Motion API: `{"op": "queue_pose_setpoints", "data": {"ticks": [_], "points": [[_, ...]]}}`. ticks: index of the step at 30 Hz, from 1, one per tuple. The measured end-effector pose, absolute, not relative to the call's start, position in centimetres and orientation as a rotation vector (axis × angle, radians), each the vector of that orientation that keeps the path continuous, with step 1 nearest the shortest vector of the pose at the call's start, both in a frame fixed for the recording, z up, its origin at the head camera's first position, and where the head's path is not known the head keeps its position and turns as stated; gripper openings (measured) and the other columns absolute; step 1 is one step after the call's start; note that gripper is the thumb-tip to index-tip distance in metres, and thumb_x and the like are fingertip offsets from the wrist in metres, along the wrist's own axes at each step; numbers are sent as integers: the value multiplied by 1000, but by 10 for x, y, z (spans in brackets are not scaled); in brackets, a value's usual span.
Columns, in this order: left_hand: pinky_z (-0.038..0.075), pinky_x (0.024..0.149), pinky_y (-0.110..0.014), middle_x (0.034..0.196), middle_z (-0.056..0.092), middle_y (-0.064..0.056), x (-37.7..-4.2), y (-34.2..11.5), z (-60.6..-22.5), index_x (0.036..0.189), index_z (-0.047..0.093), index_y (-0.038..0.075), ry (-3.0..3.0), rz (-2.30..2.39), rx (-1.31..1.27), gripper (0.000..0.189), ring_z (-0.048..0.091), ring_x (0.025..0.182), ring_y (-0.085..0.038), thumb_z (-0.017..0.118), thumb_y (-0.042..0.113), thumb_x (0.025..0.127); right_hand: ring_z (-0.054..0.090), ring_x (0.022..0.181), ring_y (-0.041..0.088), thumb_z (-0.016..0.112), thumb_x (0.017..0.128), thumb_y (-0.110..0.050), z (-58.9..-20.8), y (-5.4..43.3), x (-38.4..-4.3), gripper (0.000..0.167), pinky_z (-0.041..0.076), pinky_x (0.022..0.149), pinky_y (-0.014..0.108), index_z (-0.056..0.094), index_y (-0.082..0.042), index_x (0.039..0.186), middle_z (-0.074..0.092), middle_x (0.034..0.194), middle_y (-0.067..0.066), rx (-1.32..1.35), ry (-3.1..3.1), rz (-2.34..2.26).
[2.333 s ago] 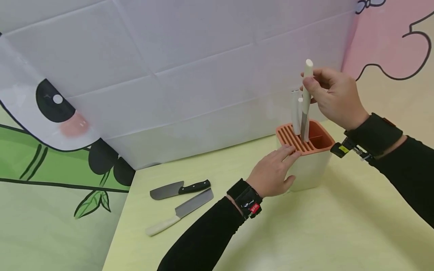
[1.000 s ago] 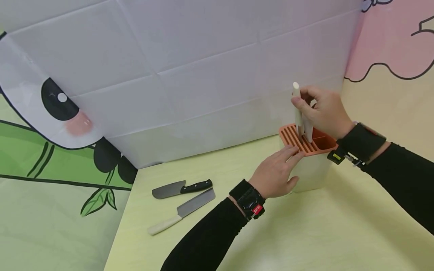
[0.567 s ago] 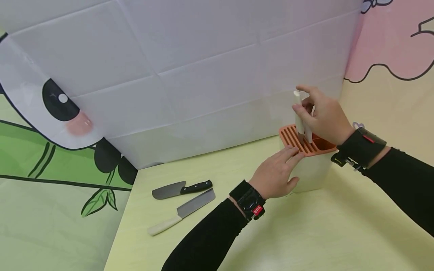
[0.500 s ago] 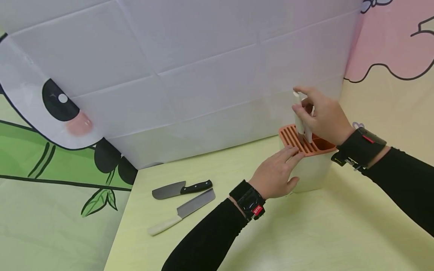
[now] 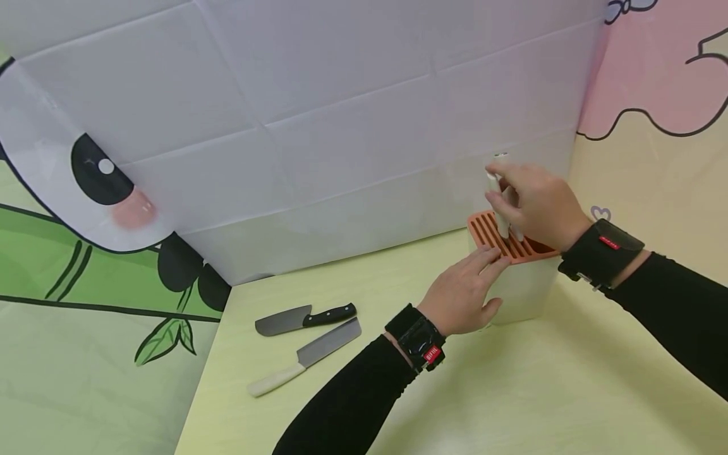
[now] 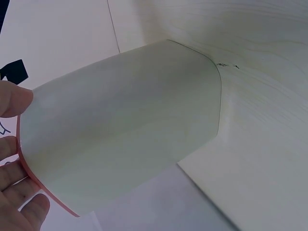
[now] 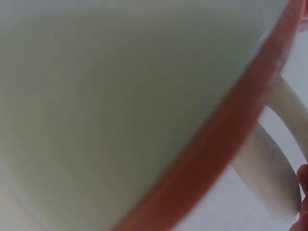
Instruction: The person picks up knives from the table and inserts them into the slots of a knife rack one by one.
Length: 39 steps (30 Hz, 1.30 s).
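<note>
My right hand (image 5: 540, 202) holds a white-handled knife (image 5: 500, 223) upright in the slotted top of a knife holder (image 5: 520, 287). Its index finger lies over the handle's end, with the thumb against the side; the blade is hidden in the slot. The holder has a pale body and an orange lid (image 5: 482, 222). Other white handles stand close behind, partly covered by this hand; the right wrist view shows a white handle (image 7: 267, 173) beyond the orange rim. My left hand (image 5: 463, 291) rests on the lid's front edge, fingers fairly straight, and its fingertips (image 6: 36, 209) show at the rim.
Left on the pale yellow table (image 5: 398, 392) lie a black-handled knife (image 5: 304, 318) and a white-handled cleaver (image 5: 309, 354). A pale panel (image 5: 341, 158) stands behind the holder. Part of the lid's open compartment (image 5: 539, 248) shows beside the right hand.
The right hand has brought the white-handled knife down until its blade sank into the slot. Its index finger has moved onto the handle's end. The left hand stays on the holder.
</note>
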<state>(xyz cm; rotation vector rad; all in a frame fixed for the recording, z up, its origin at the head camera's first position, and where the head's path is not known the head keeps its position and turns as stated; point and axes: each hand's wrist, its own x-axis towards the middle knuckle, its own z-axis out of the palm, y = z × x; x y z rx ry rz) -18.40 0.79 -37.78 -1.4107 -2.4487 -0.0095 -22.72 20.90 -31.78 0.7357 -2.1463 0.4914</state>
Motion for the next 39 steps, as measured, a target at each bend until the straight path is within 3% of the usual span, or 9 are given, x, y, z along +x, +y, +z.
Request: {"op": "queue_pose_setpoints", "data": {"ticks": [12, 16, 20, 26, 31, 39], "points": [[11, 114, -21, 146, 43, -9, -184, 8, -379, 146, 43, 6, -2436, -39, -1408, 66, 34, 140, -20, 65, 31, 89, 49, 65, 26, 69, 84, -10, -325, 206, -228, 44, 41, 50, 35, 62, 2, 125, 54, 66, 7, 733, -2091, 361], [11, 114, -21, 146, 43, -10, -184, 8, -379, 146, 43, 6, -2427, -35, -1412, 65, 35, 139, -21, 65, 28, 88, 52, 76, 35, 69, 84, -9, -325, 206, -229, 40, 47, 58, 42, 64, 5, 121, 60, 85, 18, 708, -2087, 336], [12, 114, -22, 145, 44, -10, -184, 8, -379, 145, 44, 5, -2417, -40, -1415, 65, 36, 139, -21, 66, 26, 87, 49, 86, 43, 69, 83, -8, -324, 206, -231, 38, 46, 66, 49, 66, 9, 116, 57, 106, 27, 677, -2080, 306], [11, 114, -21, 146, 43, -10, -183, 9, -379, 146, 43, 6, -2430, -40, -1416, 65, 35, 140, -21, 66, 25, 88, 48, 100, 49, 68, 83, -13, -322, 210, -232, 39, 38, 86, 57, 64, 9, 115, 55, 113, 32, 668, -2099, 295], [11, 114, -21, 147, 42, -10, -183, 8, -378, 146, 42, 6, -2433, -37, -1415, 65, 34, 140, -21, 65, 25, 88, 47, 95, 48, 67, 82, -14, -319, 214, -229, 43, 37, 84, 56, 63, 4, 120, 54, 116, 31, 660, -2116, 380], [12, 114, -21, 145, 43, -9, -185, 8, -381, 145, 44, 5, -2405, -42, -1412, 65, 35, 139, -20, 66, 26, 87, 33, 128, 50, 75, 70, -18, -325, 219, -225, 66, 28, 97, 65, 56, 1, 131, 38, 141, 31, 816, -2203, 327]]}}
